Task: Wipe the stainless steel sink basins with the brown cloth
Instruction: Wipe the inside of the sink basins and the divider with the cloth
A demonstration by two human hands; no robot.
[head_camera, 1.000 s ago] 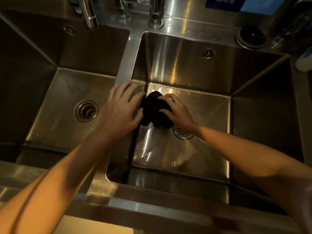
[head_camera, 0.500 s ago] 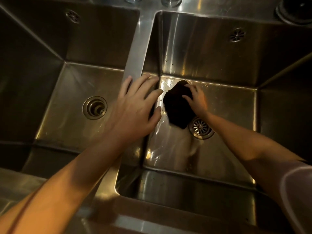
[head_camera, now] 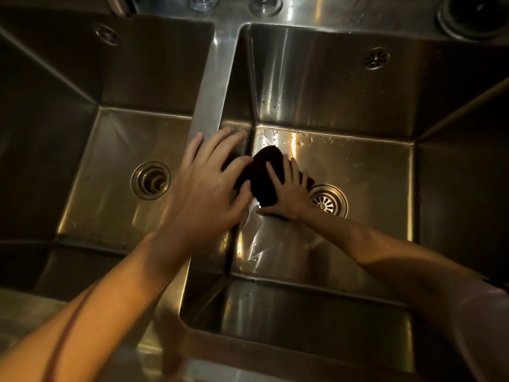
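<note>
The brown cloth (head_camera: 264, 177), looking almost black, lies bunched on the wet floor of the right sink basin (head_camera: 363, 172), close to its left wall. My right hand (head_camera: 290, 194) presses down on it with fingers spread flat and the thumb along the cloth's near edge. Spread and relaxed, my left hand (head_camera: 203, 188) rests on the steel divider (head_camera: 212, 106) between the two basins, its thumb beside the cloth. The left sink basin (head_camera: 110, 144) holds nothing.
A slotted drain (head_camera: 327, 202) sits just right of my right hand. The left basin has an open round drain (head_camera: 150, 180). Tap bases (head_camera: 265, 4) and a dark round cap (head_camera: 473, 15) stand on the back ledge. Water drops and a wet streak mark the right basin floor.
My right hand has slid the cloth left and slightly nearer, away from the drain toward the basin's left wall. My left hand stays on the divider.
</note>
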